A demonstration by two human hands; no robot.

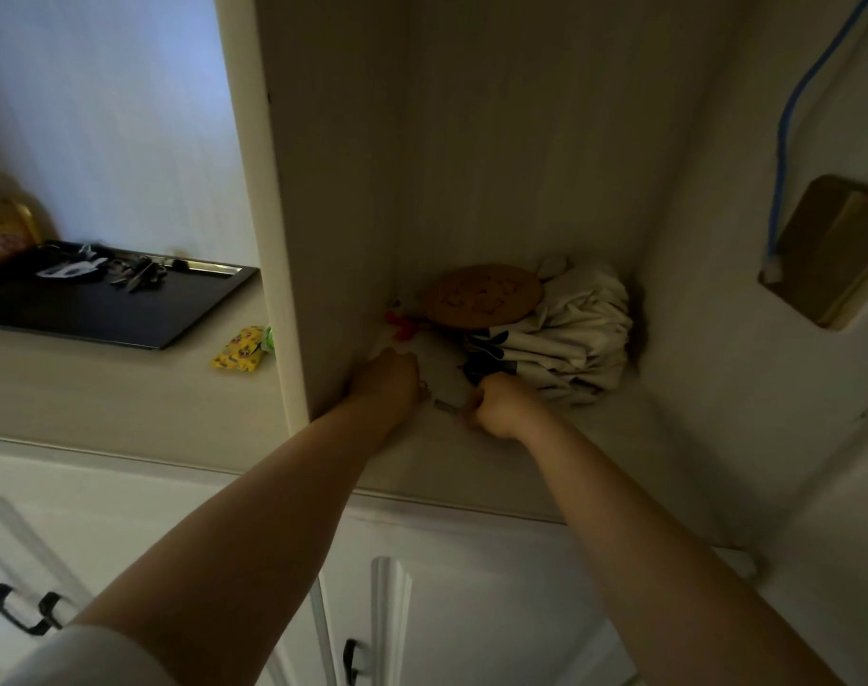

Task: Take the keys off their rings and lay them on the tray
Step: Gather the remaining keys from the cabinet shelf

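Your fingers on the right hand [496,406] are curled in and pinching a small dark metal piece [447,407] that pokes out toward the left; it is too dim and small to say whether it is a key or a ring. Your left hand [387,381] has its fingers bent down and pressed together against the shelf floor [471,467] at the foot of the cabinet's side panel [323,190]; you cannot tell whether they hold anything. The two hands sit near each other, apart, with the metal piece between them.

From the head view, both of your bare forearms reach into an open, shadowed compartment. Behind your right hand lies a bundle of white cloth with dark markings [565,339], and a round brown disc [484,297] rests partly on it. A small red thing [400,325] lies in the back left corner.

Outside the compartment, to the left of the side panel, a black tray [125,321] rests on the table [100,388]. A cluster of keys [137,274] lies on its far part, beside a pale tag [70,269]. A yellow patterned packet [241,356] lies on the table just beside the tray's right corner. A blue cable [788,116] hangs down the right wall.
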